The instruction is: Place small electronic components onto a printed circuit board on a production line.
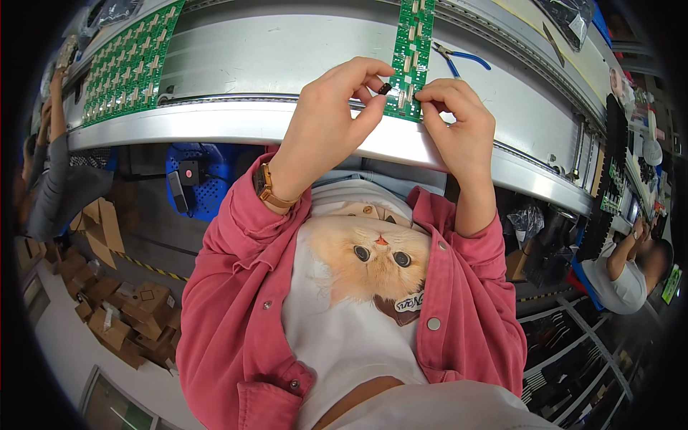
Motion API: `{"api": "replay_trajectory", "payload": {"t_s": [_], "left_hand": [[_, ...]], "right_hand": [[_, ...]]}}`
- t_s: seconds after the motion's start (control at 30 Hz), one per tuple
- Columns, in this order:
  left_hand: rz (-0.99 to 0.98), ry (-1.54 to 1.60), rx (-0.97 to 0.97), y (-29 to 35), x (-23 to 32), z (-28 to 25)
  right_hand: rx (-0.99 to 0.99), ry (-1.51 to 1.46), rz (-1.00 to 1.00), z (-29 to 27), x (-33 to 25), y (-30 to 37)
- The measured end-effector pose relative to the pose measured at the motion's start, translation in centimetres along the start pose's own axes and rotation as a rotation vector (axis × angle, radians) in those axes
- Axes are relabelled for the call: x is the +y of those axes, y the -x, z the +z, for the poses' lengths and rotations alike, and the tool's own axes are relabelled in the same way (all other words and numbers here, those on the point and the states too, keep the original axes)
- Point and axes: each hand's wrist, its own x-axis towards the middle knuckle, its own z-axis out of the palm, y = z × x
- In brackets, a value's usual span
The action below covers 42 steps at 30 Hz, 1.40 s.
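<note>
A narrow green circuit board (407,66) with pale connectors lies across the rails of the metal conveyor, between my hands. My left hand (342,102) is over the board's left edge, its fingers closed on a small black component (385,89). On the board's right edge, near its close end, my right hand (456,118) has thumb and forefinger bent together; whatever sits between those fingertips, if anything, is hidden. Blue-handled pliers (461,59) rest on the conveyor bed just beyond my right hand.
A wide green circuit board panel (129,68) lies on the conveyor at the left. The silver front rail (229,118) runs between me and the bed. Co-workers sit at far left and far right (622,276). A blue stool (215,179) and cardboard boxes (143,304) stand below.
</note>
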Motion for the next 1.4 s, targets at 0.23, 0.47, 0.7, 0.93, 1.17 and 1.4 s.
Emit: {"api": "replay_trajectory", "payload": {"t_s": [0.23,0.47,0.7,0.93,1.17,1.4], "left_hand": [[0.06,-0.086,-0.027,-0.1,-0.5,-0.1],[0.092,-0.153,-0.024,0.1,-1.0,-0.6],[0.105,-0.161,-0.002,0.0,-0.2,-0.1],[0.121,-0.244,-0.016,0.0,-0.6,-0.2],[0.18,-0.399,-0.062,-0.2,-1.1,0.2],[0.269,-0.49,-0.023,-0.3,-1.5,0.7]], "right_hand": [[0.018,0.059,-0.077,-1.0,-0.6,-0.2],[0.004,0.487,-0.409,-5.3,-1.3,-7.1],[0.006,0.86,-0.157,-5.9,7.8,-18.3],[0.112,0.628,-0.21,-4.5,7.3,-19.6],[0.061,0.597,-0.108,-4.7,6.2,-19.2],[0.154,0.657,-0.278,-4.5,7.9,-19.2]]}}
